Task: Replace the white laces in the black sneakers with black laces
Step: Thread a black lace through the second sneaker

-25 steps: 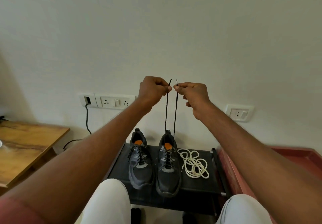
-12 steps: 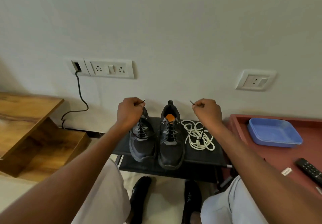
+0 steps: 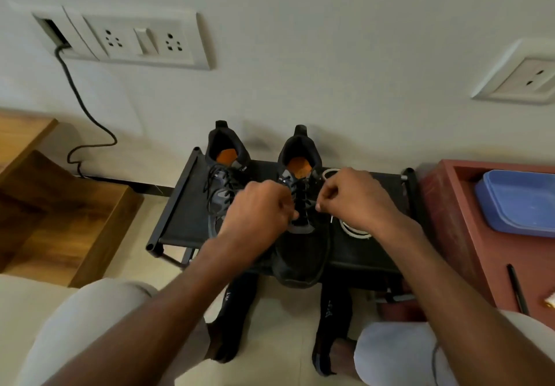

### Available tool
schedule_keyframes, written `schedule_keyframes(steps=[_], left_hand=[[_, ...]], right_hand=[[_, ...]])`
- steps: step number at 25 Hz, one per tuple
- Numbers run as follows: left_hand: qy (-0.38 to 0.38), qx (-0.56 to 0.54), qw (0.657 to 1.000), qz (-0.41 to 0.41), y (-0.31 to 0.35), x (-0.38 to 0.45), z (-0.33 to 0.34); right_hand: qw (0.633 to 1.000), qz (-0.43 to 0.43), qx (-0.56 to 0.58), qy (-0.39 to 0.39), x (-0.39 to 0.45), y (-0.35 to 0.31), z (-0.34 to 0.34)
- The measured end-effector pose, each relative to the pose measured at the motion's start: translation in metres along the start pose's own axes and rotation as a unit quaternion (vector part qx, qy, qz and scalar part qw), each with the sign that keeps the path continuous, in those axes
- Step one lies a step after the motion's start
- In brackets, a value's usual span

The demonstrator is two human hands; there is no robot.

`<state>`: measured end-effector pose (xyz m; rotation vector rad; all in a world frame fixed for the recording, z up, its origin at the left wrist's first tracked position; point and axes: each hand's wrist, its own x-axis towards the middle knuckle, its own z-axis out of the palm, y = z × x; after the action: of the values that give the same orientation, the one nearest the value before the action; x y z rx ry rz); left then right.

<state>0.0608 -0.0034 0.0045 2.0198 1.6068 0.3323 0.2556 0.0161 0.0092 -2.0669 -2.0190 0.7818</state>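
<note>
Right black mesh sneaker (image 3: 301, 247) sits at the black fabric rack's (image 3: 180, 205) front edge, long axis front-to-back. Left hand (image 3: 258, 211) and right hand (image 3: 357, 199) flank its eyelets, equally close, each apparently pinching a black lace (image 3: 301, 202) end.

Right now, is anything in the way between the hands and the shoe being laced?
Nothing visible is. Both the left hand and the right hand are already at the right shoe, fingers curled at its black lace.
</note>
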Motion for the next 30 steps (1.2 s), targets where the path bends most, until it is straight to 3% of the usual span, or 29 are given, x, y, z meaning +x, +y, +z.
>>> schedule_keyframes(steps=[2, 7, 11, 19, 30], left_hand=[[-0.014, 0.030, 0.999, -0.024, 0.007, -0.002, 0.016], [0.036, 0.073, 0.996, -0.037, 0.010, 0.003, 0.022], [0.001, 0.056, 0.998, -0.036, 0.005, 0.007, 0.025], [0.009, -0.006, 0.999, -0.053, -0.007, 0.012, 0.025], [-0.018, -0.001, 0.999, -0.032, -0.008, 0.015, 0.022]], right_hand=[[0.999, 0.001, -0.027, -0.035, -0.004, -0.003, 0.006], [0.997, -0.006, -0.076, -0.007, -0.004, -0.014, 0.015], [0.994, -0.019, -0.104, -0.009, -0.011, -0.018, 0.017], [0.999, -0.031, -0.030, 0.002, -0.008, -0.015, 0.020], [0.998, -0.046, -0.029, -0.029, 0.000, -0.008, 0.017]])
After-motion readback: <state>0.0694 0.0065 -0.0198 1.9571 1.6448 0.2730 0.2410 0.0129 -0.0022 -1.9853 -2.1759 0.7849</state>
